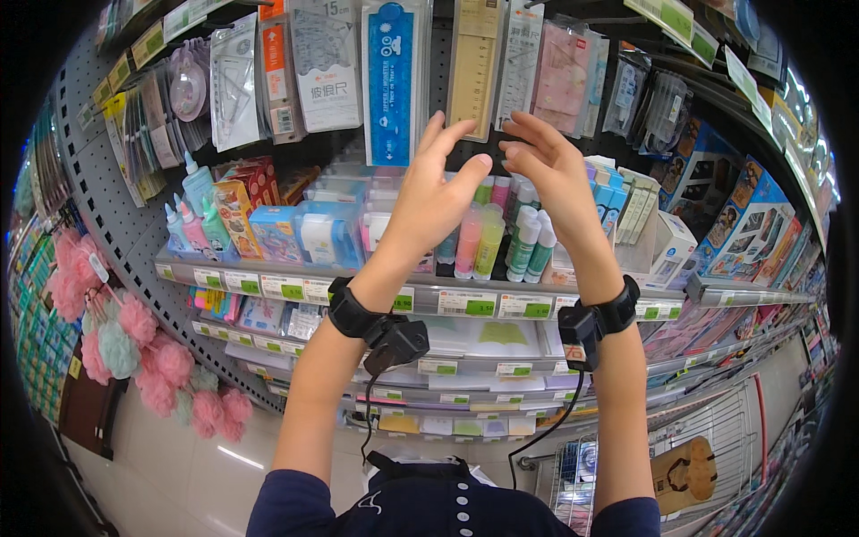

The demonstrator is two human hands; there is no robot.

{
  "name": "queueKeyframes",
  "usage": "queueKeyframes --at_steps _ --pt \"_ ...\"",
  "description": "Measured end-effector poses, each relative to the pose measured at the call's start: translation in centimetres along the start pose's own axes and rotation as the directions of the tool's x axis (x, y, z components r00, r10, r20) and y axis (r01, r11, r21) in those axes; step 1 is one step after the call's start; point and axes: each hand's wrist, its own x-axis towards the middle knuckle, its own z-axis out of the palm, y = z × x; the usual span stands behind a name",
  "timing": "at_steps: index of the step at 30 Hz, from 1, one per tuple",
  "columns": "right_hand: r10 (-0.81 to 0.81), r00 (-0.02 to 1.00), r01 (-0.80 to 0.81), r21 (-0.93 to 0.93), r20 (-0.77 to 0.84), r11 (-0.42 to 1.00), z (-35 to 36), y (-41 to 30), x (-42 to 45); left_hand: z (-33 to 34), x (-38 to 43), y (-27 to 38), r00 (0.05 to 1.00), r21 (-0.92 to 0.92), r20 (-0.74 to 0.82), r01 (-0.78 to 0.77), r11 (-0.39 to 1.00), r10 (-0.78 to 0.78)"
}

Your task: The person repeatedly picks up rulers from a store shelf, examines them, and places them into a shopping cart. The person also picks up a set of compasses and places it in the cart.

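My left hand (pixel 439 184) is raised before a shop display, fingers apart, its fingertips near the lower end of a packaged wooden-coloured ruler (pixel 474 80). To the right of that ruler, my right hand (pixel 547 178) is also raised with bent fingers and holds nothing; a clear packaged ruler (pixel 520 60) hangs just above it. A blue packaged ruler (pixel 390 87) hangs left of my left hand. Behind and below the hands, glue sticks (pixel 522 245) and pink and yellow tubes (pixel 478 241) stand on the shelf. Both wrists wear black straps with small devices and cables.
Bottles of coloured glue (pixel 198 225) and small boxes (pixel 275 231) stand on the shelf at left. Boxed sets (pixel 748 221) fill the right side. Pink bath puffs (pixel 158 376) hang at lower left. A wire shopping cart (pixel 731 429) with a brown bag (pixel 684 473) is at lower right.
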Motion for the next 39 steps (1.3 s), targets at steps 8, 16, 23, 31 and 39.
queueKeyframes --at_steps 8,16,23,31,39 --pt "0.080 0.993 -0.084 -0.048 -0.083 0.995 1.8 1.7 1.4 -0.3 0.4 -1.0 0.997 0.017 0.070 -0.019 1.000 0.017" --pt "0.062 0.989 -0.061 0.012 -0.132 0.998 2.8 2.1 1.9 -0.4 0.2 -1.1 0.993 -0.062 0.117 -0.014 0.998 0.021" --pt "0.072 0.992 -0.071 0.018 -0.099 0.997 3.7 2.5 2.1 -1.2 -0.5 -0.6 0.996 0.066 0.058 -0.077 0.995 0.073" --pt "0.000 0.980 -0.018 -0.088 -0.199 0.996 4.2 1.0 1.6 -2.0 -0.5 -0.7 0.998 -0.116 0.038 -0.044 0.992 0.048" --pt "-0.154 0.966 0.126 -0.139 -0.210 0.982 4.6 -1.9 -0.8 -2.7 -2.0 2.2 0.997 -0.412 0.058 -0.014 0.911 0.042"
